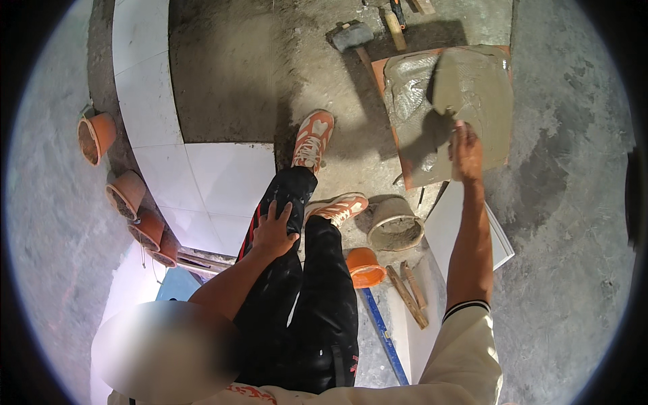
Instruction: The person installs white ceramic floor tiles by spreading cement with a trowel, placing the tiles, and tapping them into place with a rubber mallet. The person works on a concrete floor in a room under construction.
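Right hand (pixel 466 150): gripped trowel (pixel 451 88), spreading mortar on tile back (pixel 496 135)
Left hand (pixel 273 229): open, resting on knee
Laid tiles (pixel 202 175): several down; bare bed (pixel 223 74) left

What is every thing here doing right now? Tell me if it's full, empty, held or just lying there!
Right hand: gripping the trowel handle.
Trowel: held, blade coated in grey mortar.
Tile: face down, back spread with wet mortar.
Left hand: resting on the knee, holding nothing.
Grey bucket: upright, mortar inside.
Orange bowl: on the floor, contents unclear.
Mallet: lying unused.
White floor tiles: laid flat.
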Demonstrator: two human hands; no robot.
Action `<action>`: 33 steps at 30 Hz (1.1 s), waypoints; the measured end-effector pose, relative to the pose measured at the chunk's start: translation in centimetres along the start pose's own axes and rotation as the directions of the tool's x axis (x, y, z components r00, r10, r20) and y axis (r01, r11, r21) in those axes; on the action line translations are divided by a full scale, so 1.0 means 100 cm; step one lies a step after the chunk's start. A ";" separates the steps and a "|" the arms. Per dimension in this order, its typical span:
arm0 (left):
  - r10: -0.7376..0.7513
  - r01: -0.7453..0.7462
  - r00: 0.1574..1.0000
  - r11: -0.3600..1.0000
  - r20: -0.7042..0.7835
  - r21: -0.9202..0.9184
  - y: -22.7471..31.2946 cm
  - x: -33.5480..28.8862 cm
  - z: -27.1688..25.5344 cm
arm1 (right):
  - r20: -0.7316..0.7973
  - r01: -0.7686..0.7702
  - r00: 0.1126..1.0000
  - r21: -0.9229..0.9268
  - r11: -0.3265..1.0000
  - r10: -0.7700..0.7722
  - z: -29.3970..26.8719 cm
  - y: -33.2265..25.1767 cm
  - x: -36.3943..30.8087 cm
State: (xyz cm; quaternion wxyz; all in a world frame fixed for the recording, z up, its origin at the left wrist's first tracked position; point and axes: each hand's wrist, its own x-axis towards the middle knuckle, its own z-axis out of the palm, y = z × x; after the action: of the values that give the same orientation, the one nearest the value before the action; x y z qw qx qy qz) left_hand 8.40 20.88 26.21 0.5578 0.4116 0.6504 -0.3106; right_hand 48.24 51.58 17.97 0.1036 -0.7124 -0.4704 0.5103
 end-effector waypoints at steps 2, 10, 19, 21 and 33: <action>-0.013 0.013 1.000 0.999 0.002 -0.032 -0.001 -0.001 0.006 | 0.113 -0.066 0.992 0.027 0.997 0.062 0.035 -0.025 -0.031; -0.013 0.012 0.999 0.999 -0.046 -0.033 -0.001 -0.006 0.025 | 0.090 0.119 0.992 -0.385 0.915 -0.091 0.106 -0.019 -0.078; 0.000 -0.002 0.996 1.000 -0.089 -0.022 -0.006 -0.005 0.040 | -0.170 0.008 0.984 -0.233 0.972 -0.049 0.172 -0.039 -0.109; 0.024 -0.025 0.995 1.000 -0.097 -0.001 -0.009 -0.002 0.044 | -0.313 0.100 0.936 -0.208 0.973 -0.163 0.190 -0.014 -0.113; 0.039 -0.030 0.993 0.997 -0.113 0.075 -0.010 -0.002 0.044 | -0.345 -0.137 0.886 0.444 0.886 0.310 0.239 0.066 -0.176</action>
State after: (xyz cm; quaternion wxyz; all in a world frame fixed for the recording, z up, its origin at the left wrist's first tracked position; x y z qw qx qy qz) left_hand 9.58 16.56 25.53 0.5095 0.4600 0.6621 -0.3008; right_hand 31.62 26.45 14.04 0.2840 -0.8156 -0.2345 0.4462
